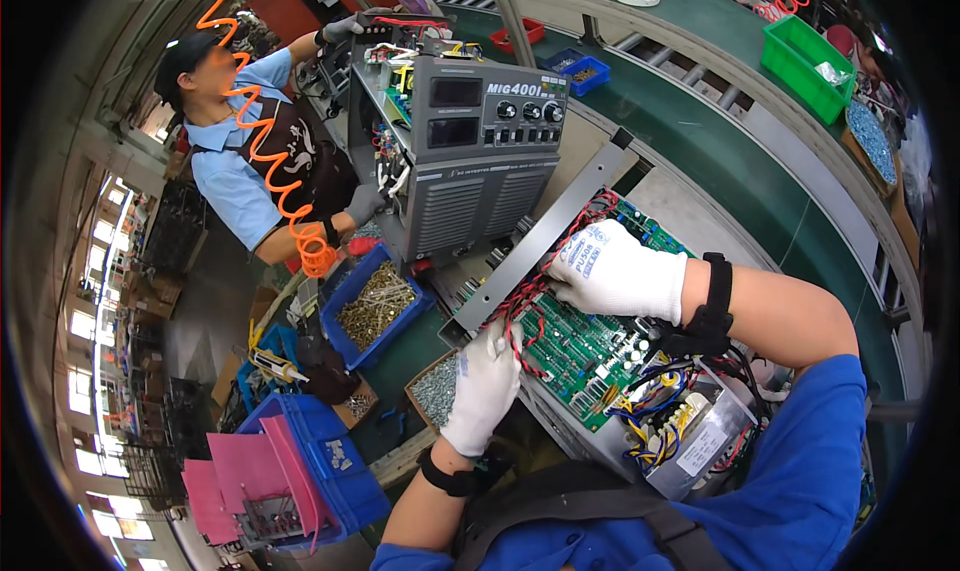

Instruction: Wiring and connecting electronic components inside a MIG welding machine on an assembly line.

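Both my hands wear white knit gloves and work at an opened metal chassis with a green circuit board. A bundle of twisted red and black wires runs along a grey metal bar at the board's far left edge. My left hand is closed around the wires near the bar's lower end. My right hand reaches over the board, its fingers curled on the same bundle farther up. Its fingertips are partly hidden. A silver metal box with yellow and blue wires sits at the chassis's near end.
A grey welding machine stands ahead, with a co-worker behind it. Blue bins of screws, an open box of small fasteners and a blue crate with pink sheets lie left. A green bin stands far right.
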